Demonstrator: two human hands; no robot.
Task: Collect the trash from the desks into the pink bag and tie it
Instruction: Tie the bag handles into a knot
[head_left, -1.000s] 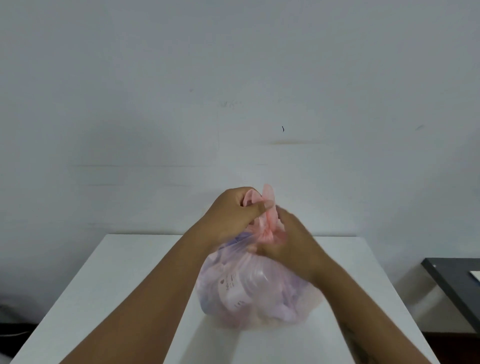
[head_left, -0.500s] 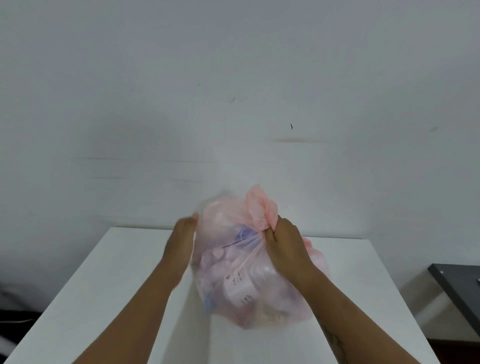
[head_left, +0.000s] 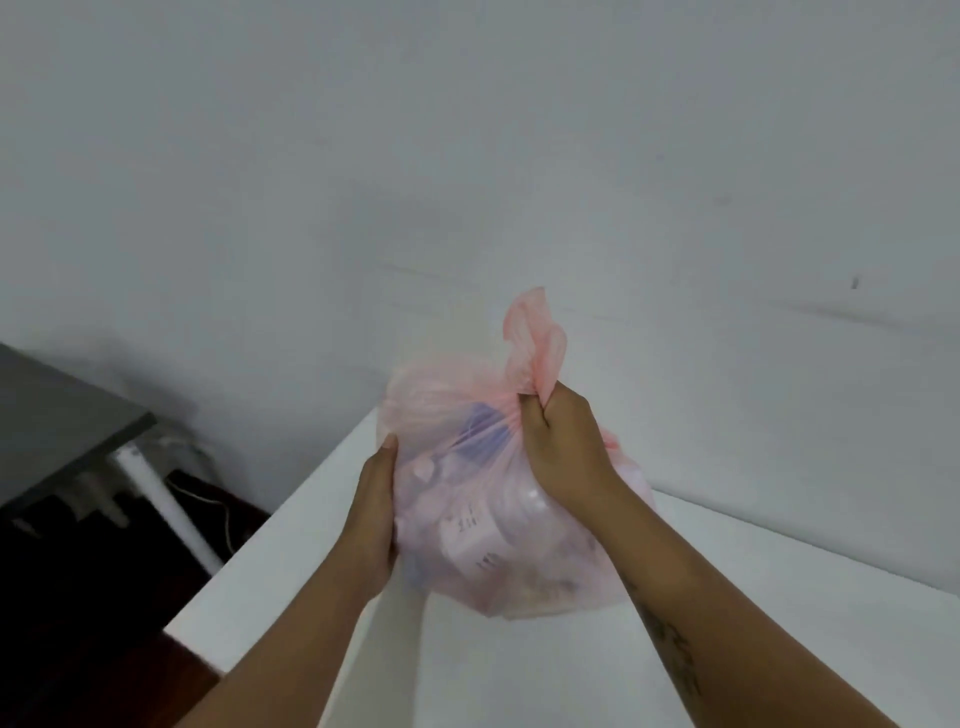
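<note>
The pink bag (head_left: 483, 525), thin and see-through, is full of trash: pale bottles and a bluish item show through its skin. It rests on or just above the white desk (head_left: 753, 649); I cannot tell which. My right hand (head_left: 563, 447) is clenched around the bag's gathered neck, whose pink top sticks up above the fist. My left hand (head_left: 376, 509) lies flat against the bag's left side with the fingers pointing up, pressing it.
A grey desk (head_left: 62, 431) with a white leg stands lower to the left, across a dark floor gap with a thin cable. A plain white wall rises right behind the white desk. The white desk's left edge runs close by my left forearm.
My left hand left the bag's neck and moved to its left side. My right hand now holds the neck alone. The view has swung left and tilted.
</note>
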